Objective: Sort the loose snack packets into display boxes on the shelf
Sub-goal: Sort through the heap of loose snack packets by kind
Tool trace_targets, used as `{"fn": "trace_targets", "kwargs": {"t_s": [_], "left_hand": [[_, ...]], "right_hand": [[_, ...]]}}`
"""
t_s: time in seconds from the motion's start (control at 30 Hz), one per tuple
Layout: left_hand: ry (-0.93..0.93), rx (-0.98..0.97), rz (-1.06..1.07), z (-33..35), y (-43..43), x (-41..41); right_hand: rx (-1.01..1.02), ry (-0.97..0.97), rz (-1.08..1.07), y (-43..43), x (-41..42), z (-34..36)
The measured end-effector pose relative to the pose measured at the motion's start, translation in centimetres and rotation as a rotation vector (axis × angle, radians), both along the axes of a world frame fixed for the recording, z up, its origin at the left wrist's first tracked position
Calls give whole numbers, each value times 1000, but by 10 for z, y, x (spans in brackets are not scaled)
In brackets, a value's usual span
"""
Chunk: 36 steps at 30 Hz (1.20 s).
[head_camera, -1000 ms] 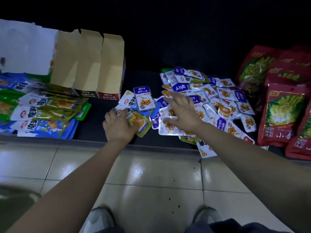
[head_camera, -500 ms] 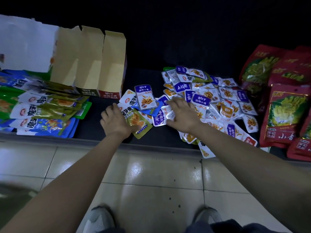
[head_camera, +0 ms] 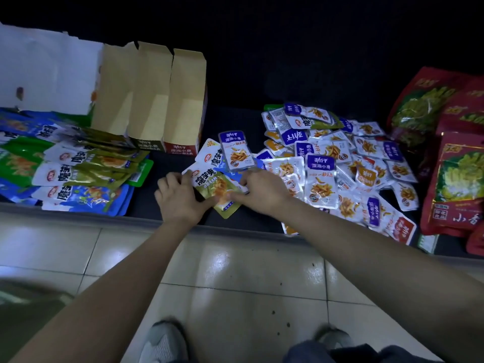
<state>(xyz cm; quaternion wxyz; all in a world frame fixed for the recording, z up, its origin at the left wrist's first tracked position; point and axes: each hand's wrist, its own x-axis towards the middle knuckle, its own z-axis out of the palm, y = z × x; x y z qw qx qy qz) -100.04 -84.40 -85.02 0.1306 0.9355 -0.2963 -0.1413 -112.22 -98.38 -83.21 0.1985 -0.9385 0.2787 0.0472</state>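
Observation:
An olive-green snack packet [head_camera: 218,188] lies at the shelf's front edge between both hands. My left hand [head_camera: 178,199] grips its left side, thumb on top. My right hand [head_camera: 262,191] holds its right side, fingers curled over it and onto small packets beneath. A purple-topped small packet [head_camera: 237,150] lies just behind. A heap of several small purple, white and orange packets [head_camera: 337,163] spreads to the right. Open cardboard display boxes [head_camera: 167,100] stand at the back left.
Larger green and blue packets [head_camera: 78,171] are stacked at the left. Big red bags [head_camera: 455,179] lie at the far right. The dark shelf [head_camera: 235,119] has a front lip above a pale tiled floor [head_camera: 235,271]. My shoes show at the bottom.
My right hand has moved left from the small-packet heap to the olive-green packet and now holds it together with my left hand, which stayed in place.

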Motion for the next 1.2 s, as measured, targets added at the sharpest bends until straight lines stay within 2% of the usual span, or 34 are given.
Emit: {"fn": "trace_targets", "kwargs": {"t_s": [0.1, 0.17, 0.23, 0.3, 0.33, 0.4, 0.47, 0.5, 0.57, 0.6, 0.67, 0.7, 0.77, 0.83, 0.9, 1.2], "left_hand": [[-21, 31, -33, 2, 8, 4], [-2, 41, -16, 1, 10, 5], [-2, -32, 35, 0, 10, 5], [48, -207, 145, 3, 8, 4], [150, -332, 226, 6, 6, 3], [499, -589, 389, 17, -2, -1], [792, -747, 400, 27, -15, -10], [855, -792, 363, 30, -23, -15], [876, -855, 337, 33, -38, -24], [865, -862, 340, 34, -44, -27], [830, -833, 329, 31, -50, -26], [803, -799, 312, 28, -50, -24], [751, -711, 298, 19, -46, -21], [709, -644, 331, 13, -40, -20], [694, -613, 344, 8, -33, -19], [665, -594, 352, 2, -24, -13]], "right_hand": [[15, 152, -27, 14, 20, -4], [137, 159, -70, 12, 27, -7], [487, 28, -179, 7, 28, -7], [860, -176, -313, 5, 25, 1], [954, -258, -357, 3, 21, 6], [1017, -363, -407, -2, 13, 14], [1049, -390, -400, -10, 4, 22], [1064, -382, -374, -14, -1, 24], [1012, -371, -327, -22, -13, 28], [917, -378, -326, -27, -20, 29], [581, -377, -352, -43, -34, 26], [371, -316, -350, -53, -41, 23], [27, -58, -301, -64, -50, 16], [-112, 132, -246, -64, -52, 9], [-115, 110, -262, -62, -48, 3], [194, -414, -549, -66, -31, 7]]}}
